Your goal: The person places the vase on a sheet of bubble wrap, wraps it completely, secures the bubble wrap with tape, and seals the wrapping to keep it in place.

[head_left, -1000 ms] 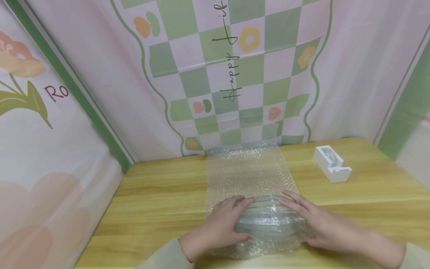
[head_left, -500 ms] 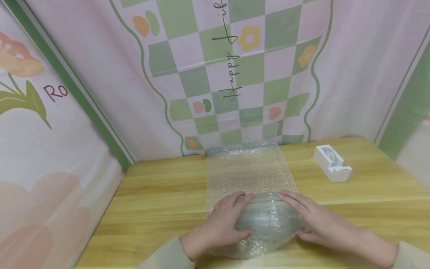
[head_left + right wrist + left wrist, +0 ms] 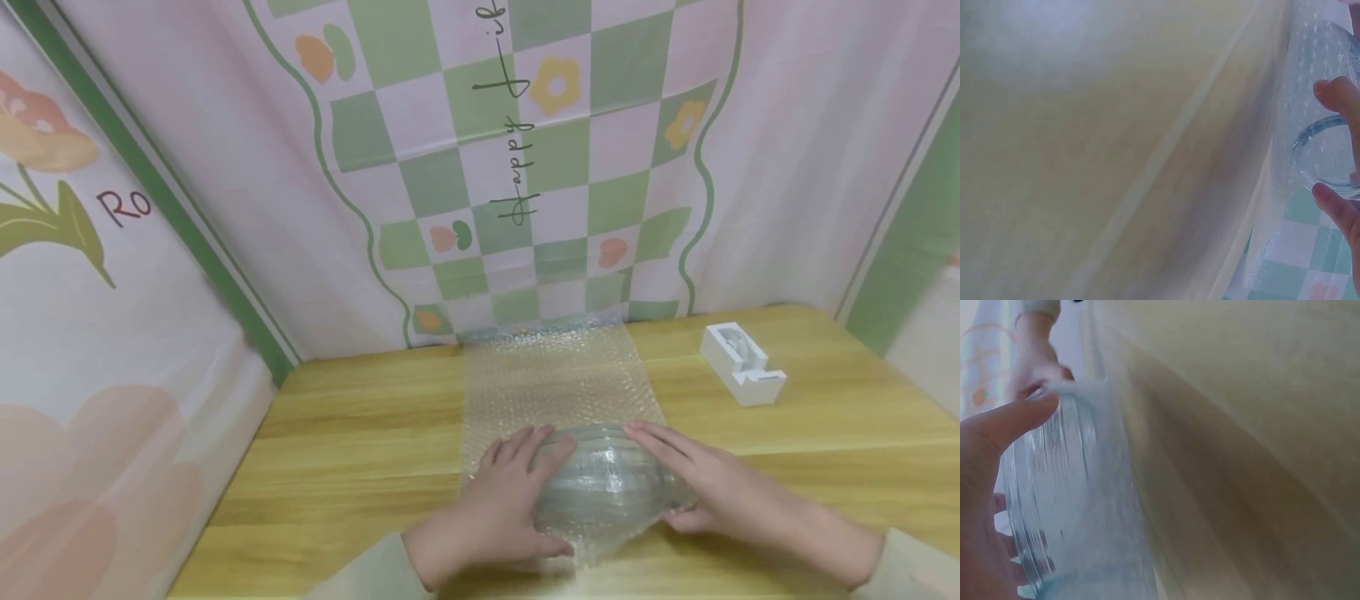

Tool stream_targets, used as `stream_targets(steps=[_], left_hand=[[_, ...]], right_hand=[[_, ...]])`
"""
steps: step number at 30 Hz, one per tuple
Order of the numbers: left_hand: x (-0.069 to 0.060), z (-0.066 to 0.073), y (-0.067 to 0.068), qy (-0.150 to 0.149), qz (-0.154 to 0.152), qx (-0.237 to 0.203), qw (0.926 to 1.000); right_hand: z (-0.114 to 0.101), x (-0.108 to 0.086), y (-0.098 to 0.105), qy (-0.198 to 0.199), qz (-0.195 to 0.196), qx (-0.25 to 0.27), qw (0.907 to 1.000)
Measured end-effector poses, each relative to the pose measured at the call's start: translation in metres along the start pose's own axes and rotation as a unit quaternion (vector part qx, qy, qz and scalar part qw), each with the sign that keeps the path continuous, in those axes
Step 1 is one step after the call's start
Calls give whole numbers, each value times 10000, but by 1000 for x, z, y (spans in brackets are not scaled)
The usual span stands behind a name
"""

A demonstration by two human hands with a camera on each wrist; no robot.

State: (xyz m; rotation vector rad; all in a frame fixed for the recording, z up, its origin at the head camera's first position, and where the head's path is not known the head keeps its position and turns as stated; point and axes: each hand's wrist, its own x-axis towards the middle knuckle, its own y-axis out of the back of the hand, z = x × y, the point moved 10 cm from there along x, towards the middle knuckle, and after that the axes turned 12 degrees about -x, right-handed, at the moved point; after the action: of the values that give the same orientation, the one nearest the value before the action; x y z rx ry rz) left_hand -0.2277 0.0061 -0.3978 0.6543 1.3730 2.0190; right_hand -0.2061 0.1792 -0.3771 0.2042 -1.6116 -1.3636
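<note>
A clear ribbed glass vase lies on its side across the near part of a bubble wrap sheet. Some of the wrap is drawn up against its near side. My left hand holds the left end, fingers over the far side and thumb at the near side. On the opposite end, my right hand grips with fingertips on top and thumb below. The right wrist view shows a round glass rim between the thumb and a finger. In the left wrist view, the ribbed glass sits inside the hand's curve.
A white tape dispenser with a roll in it stands at the back right of the wooden table. The wrap's far end reaches the patterned cloth behind the table. Another cloth hangs at the left.
The wrap's near edge has been pulled in and up towards the vase. My left hand has shifted slightly right. My right thumb has come to the vase's near lower side.
</note>
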Motion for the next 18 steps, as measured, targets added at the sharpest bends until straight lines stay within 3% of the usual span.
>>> stream_targets(steps=[9, 15, 18], left_hand=[[-3, 14, -13, 144, -144, 1031, 9945], [-2, 17, -22, 428, -146, 1409, 9890], [-3, 18, -24, 420, -170, 1574, 9865]], right_hand=[[0, 4, 1, -18, -59, 22, 10000], [0, 5, 1, -116, -189, -43, 9997], [0, 5, 0, -119, -206, -57, 9997]])
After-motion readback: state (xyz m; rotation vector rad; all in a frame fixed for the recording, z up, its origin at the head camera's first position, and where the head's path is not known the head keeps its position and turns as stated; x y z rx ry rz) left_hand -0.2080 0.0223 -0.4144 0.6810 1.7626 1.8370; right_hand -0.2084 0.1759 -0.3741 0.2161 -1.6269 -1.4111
